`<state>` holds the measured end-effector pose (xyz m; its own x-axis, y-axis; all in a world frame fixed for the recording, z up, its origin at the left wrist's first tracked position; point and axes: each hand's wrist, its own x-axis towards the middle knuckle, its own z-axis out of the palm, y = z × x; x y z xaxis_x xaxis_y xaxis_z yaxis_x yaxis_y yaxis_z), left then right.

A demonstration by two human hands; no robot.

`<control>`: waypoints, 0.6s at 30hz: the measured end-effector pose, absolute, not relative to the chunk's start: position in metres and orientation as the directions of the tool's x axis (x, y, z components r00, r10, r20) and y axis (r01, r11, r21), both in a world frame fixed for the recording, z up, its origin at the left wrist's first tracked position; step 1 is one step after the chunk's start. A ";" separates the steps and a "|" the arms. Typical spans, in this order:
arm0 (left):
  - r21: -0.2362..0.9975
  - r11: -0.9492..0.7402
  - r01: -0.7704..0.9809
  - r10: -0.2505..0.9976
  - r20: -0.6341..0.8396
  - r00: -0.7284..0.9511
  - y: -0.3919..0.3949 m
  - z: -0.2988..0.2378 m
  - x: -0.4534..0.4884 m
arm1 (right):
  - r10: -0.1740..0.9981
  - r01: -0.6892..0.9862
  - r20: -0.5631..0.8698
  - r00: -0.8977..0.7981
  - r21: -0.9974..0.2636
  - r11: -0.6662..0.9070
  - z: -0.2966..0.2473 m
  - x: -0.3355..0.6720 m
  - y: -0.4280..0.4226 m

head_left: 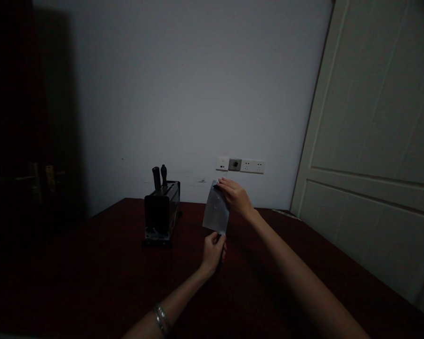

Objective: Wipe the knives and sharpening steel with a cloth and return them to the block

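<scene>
A cleaver with a broad grey blade [216, 212] is held upright over the dark red table [92, 282]. My left hand [214, 252] is closed round its dark handle below the blade. My right hand [235, 195] rests on the blade's top corner, fingers pressed against the metal. A bracelet sits on my left wrist. A dark knife block [161, 214] stands to the left of the cleaver, with two dark knife handles [159, 176] sticking up from it.
A pale wall runs behind the table, with a row of wall sockets [240, 165]. A white door [374, 141] fills the right side. The far left is very dark, with a door handle [35, 179] faintly showing.
</scene>
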<state>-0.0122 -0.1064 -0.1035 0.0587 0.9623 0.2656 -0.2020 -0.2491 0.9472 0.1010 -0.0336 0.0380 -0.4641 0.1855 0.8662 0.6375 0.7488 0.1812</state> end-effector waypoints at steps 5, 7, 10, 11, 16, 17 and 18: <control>0.951 -0.263 -0.165 0.961 0.273 0.042 -0.102 -0.109 -0.010 | 0.214 0.648 0.848 -0.485 0.184 0.739 0.036 0.101 -0.031; 0.952 -0.265 -0.153 0.961 0.274 0.039 -0.101 -0.110 -0.009 | 0.215 0.652 0.846 -0.488 0.189 0.735 0.035 0.101 -0.030; 0.950 -0.279 -0.142 0.958 0.285 0.027 -0.102 -0.109 -0.009 | 0.202 0.645 0.849 -0.488 0.195 0.739 0.034 0.102 -0.030; 0.949 -0.282 -0.140 0.957 0.288 0.023 -0.102 -0.108 -0.008 | 0.197 0.641 0.850 -0.488 0.197 0.742 0.034 0.102 -0.030; 0.947 -0.291 -0.136 0.955 0.295 0.013 -0.103 -0.107 -0.009 | 0.176 0.634 0.855 -0.488 0.209 0.744 0.035 0.102 -0.029; 0.947 -0.291 -0.135 0.955 0.295 0.010 -0.103 -0.107 -0.009 | 0.170 0.633 0.855 -0.490 0.214 0.744 0.035 0.102 -0.029; 0.948 -0.290 -0.135 0.956 0.293 0.008 -0.103 -0.107 -0.008 | 0.166 0.631 0.856 -0.490 0.217 0.745 0.035 0.102 -0.030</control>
